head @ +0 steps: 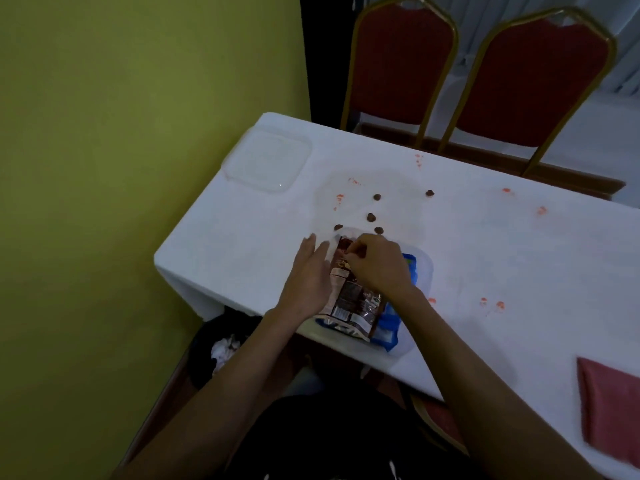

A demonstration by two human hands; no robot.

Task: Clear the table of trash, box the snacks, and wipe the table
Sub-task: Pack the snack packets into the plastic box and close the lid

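Two bare forearms reach forward from a dark-clothed lap. The left hand (pixel 308 271) lies with straight, relaxed fingers (pixel 313 242) against the side of a brown snack packet (pixel 353 299). The right hand (pixel 377 265) pinches the top edge of that packet with curled fingers. The packet sits in a clear plastic box (pixel 424 271) at the near edge of the bench (pixel 485 244), on top of a blue packet (pixel 391 323).

On the floor to the left, beside the bench, a dark bin (pixel 207 351) holds crumpled white paper. At the near right edge of the bench lies a folded red cloth (pixel 609 403), well apart from both hands.

Boxing the snacks looks to be under way. The trash seems largely cleared, judging by the bin. Wiping appears not yet begun: small brown crumbs (pixel 371 217) lie scattered just beyond the box, and red smears (pixel 500 305) dot the white surface. The clear lid (pixel 266 161) rests at the far left corner, not yet on the box.

Behind the bench stand two red chairs (pixel 401 64) with gold frames. A green wall (pixel 121 133) fills the left side.
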